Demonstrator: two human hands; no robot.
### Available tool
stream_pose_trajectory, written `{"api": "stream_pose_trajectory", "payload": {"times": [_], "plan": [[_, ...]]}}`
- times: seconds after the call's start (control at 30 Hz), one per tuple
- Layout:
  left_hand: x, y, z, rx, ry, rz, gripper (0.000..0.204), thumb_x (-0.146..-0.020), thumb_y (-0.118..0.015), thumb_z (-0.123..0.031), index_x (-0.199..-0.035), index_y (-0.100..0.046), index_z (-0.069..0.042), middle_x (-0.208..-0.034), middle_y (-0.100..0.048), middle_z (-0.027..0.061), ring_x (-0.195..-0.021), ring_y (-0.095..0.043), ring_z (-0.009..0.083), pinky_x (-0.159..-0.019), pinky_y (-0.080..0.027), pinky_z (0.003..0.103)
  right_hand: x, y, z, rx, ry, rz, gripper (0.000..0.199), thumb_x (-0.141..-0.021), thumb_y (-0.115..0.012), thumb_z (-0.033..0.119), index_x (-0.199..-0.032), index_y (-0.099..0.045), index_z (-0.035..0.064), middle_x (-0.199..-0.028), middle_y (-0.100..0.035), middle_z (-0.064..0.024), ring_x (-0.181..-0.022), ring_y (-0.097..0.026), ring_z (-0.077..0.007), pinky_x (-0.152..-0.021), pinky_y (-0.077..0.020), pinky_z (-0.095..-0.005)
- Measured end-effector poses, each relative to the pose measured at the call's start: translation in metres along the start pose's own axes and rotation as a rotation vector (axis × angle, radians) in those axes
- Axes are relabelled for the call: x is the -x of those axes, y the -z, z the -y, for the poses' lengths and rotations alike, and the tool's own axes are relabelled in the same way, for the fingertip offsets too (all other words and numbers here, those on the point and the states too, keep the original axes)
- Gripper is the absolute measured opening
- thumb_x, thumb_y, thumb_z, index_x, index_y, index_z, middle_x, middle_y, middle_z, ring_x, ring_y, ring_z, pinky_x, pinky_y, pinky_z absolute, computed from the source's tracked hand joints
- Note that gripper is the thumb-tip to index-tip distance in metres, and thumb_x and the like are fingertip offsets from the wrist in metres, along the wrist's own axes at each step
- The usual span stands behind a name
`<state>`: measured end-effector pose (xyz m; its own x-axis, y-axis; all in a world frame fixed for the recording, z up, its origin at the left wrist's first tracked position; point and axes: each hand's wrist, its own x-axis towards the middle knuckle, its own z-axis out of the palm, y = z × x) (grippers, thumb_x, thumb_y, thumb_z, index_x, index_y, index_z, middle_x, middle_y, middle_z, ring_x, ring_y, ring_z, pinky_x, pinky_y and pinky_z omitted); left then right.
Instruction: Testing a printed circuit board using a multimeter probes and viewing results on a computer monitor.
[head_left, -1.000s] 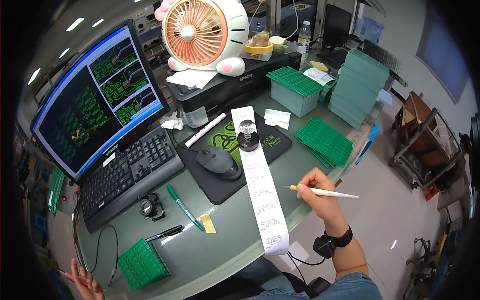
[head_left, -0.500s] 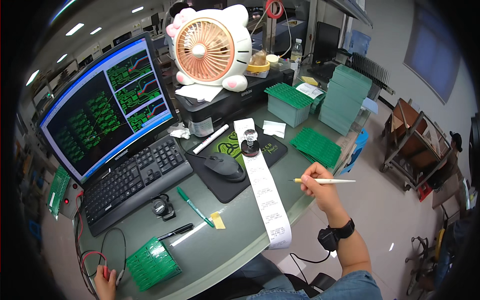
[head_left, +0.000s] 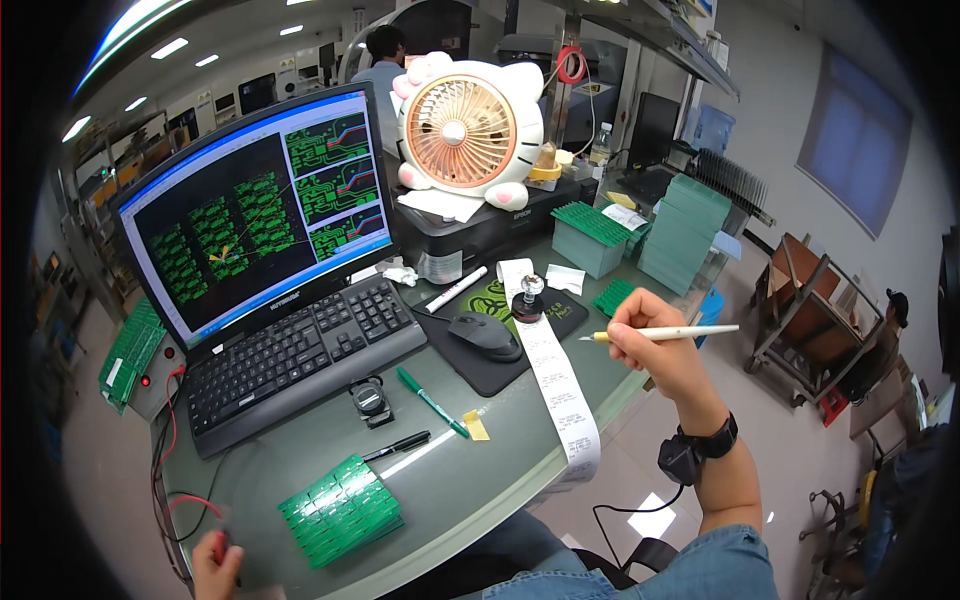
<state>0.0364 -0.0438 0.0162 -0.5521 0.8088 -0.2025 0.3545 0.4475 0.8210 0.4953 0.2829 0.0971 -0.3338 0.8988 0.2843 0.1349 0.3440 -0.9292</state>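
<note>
At the lower left, my left hand (head_left: 215,570) is closed around a red test probe (head_left: 220,545); its fingers are slightly blurred. A red wire (head_left: 195,502) loops over the table's left edge beside it. Just to the right lies a stack of green circuit boards (head_left: 340,512). My right hand (head_left: 650,345) pinches a slim, pen-shaped tool (head_left: 695,331) with a cream handle and thin metal tip, held in the air pointing left. Below that tip, a long printed paper strip (head_left: 565,400) hangs over the front edge, with a round clear-knobbed stamp (head_left: 528,300) on its upper part.
A monitor (head_left: 240,220) showing circuit layouts and a black keyboard (head_left: 310,350) stand at left. A mouse (head_left: 485,335) rests on a dark pad. Green pen (head_left: 432,402) and black marker (head_left: 397,446) lie nearby. Behind are a fan (head_left: 465,130), printer (head_left: 470,225) and board stacks (head_left: 680,235).
The whole view has shifted, so the desk sits further right and lower. A yellow mark now shows on the monitor. Both hands keep hold of what they held.
</note>
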Motion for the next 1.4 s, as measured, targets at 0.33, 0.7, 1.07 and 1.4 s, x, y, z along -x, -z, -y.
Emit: {"api": "stream_pose_trajectory", "payload": {"times": [0.33, 0.7, 1.07, 1.4], "plan": [[-0.04, 0.052, -0.021, 1.499, -0.668, 0.072, 0.021, -0.104, -0.031, -0.021, -0.11, -0.044, -0.007, -0.075, -0.044, -0.0009, -0.06, -0.042, 0.0032, -0.071, -0.042, 0.022, -0.069, -0.079, 0.055, 0.066, 0.134, 0.403, 0.017, -0.086, -0.064, 0.019, -0.083, -0.055, 0.0043, -0.066, -0.059, 0.0006, -0.056, -0.05, -0.0016, -0.046, -0.0377, -0.0174], [-0.066, 0.024, 0.003, 1.57, -0.671, -0.006, 0.018, -0.103, -0.034, -0.02, -0.104, -0.042, -0.005, -0.073, -0.045, 0.0009, -0.062, -0.044, 0.0102, -0.086, -0.045, 0.032, -0.126, -0.121, 0.052, -0.008, 0.178, 0.574, 0.018, -0.091, -0.062, 0.022, -0.09, -0.057, 0.0046, -0.073, -0.063, -0.0025, -0.055, -0.052, -0.0021, -0.05, -0.0395, -0.0151], [-0.081, 0.002, -0.004, 0.799, -0.613, -0.493, 0.034, -0.102, -0.033, -0.035, -0.086, -0.046, -0.008, -0.075, -0.044, 0.0008, -0.068, -0.043, 0.0101, -0.067, -0.037, 0.024, -0.185, -0.174, -0.058, 0.326, 0.433, 0.592, 0.018, -0.094, -0.052, 0.02, -0.093, -0.056, 0.0026, -0.088, -0.068, -0.0094, -0.084, -0.065, -0.0228, -0.072, -0.0485, -0.0352], [-0.071, 0.008, 0.0, 0.858, -0.489, -0.392, 0.039, -0.102, -0.029, -0.04, -0.101, -0.051, -0.008, -0.058, -0.051, 0.0003, -0.041, -0.037, 0.0064, -0.048, -0.035, 0.017, -0.206, -0.213, -0.099, 0.498, 0.597, 0.538, 0.01, -0.087, -0.058, 0.011, -0.094, -0.056, 0.0052, -0.091, -0.061, -0.0159, -0.088, -0.058, -0.0361, -0.073, -0.0467, -0.0436]]}}
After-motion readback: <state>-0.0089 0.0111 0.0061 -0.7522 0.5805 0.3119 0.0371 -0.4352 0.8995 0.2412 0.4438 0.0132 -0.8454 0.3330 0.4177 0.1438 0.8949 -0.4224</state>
